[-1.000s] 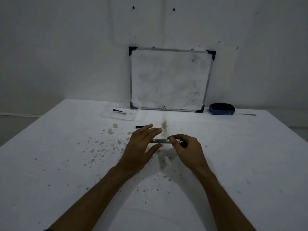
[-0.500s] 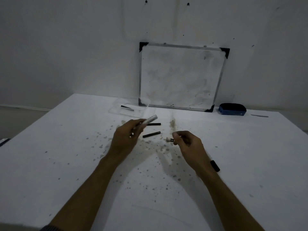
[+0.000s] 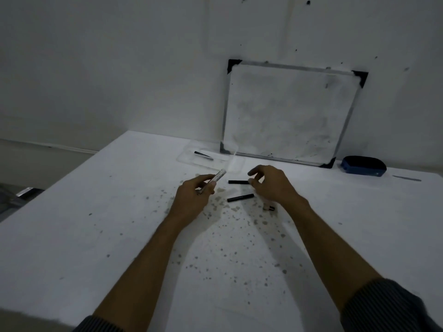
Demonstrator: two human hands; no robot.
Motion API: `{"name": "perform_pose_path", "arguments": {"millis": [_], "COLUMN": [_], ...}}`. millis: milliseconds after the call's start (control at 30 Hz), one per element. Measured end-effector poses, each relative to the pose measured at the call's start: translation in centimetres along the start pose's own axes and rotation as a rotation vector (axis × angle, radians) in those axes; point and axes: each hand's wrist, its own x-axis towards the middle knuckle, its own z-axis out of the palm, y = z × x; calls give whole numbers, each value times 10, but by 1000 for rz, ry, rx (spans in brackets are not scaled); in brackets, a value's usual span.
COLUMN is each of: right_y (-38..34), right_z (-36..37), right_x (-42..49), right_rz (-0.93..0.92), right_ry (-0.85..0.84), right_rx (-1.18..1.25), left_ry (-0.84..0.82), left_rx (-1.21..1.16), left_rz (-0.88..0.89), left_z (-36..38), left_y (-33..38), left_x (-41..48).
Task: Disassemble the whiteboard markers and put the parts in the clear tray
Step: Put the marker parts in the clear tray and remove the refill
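- Dim room, stained white bench [image 3: 119, 236]; whiteboard [image 3: 287, 113] leans on the wall.
- Left hand [image 3: 191, 200] grip is clamped on the pale marker barrel [image 3: 217, 179].
- Right hand [image 3: 271, 185] grip is apart, empty, fingers over the far black piece [image 3: 237, 182]; pinch it by its near end.
- Second black piece [image 3: 240, 197] lies just nearer; the clear tray [image 3: 189, 159] beyond holds one part [image 3: 203, 155].

Pale marker barrel [image 3: 217, 179] tilted in grasp; black part [image 3: 203, 155] lies in clear tray [image 3: 236, 164]

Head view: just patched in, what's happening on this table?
A person is taking markers apart. The left hand grips a pale marker barrel. The right hand, open, reaches toward one of two black stick parts on the stained white table. The clear plastic tray holds one thin black piece.
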Motion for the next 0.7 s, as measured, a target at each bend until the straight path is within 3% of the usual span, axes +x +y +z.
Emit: {"name": "perform_pose_path", "arguments": {"millis": [167, 467, 600, 700], "right_y": [7, 2, 3, 9], "right_z": [13, -15, -28, -23], "right_x": [25, -15, -60, -85], "right_rz": [123, 123, 162, 229], "right_ry": [-114, 96, 230, 190], "right_rx": [73, 458, 816, 1449], "left_ry": [-7, 107, 89, 21], "left_rx": [-3, 0, -32, -175], "left_rz": [22, 20, 105, 160], "left_z": [0, 10, 26, 42], "left_y": [0, 2, 21, 43], "left_x": [2, 9, -2, -13]}}
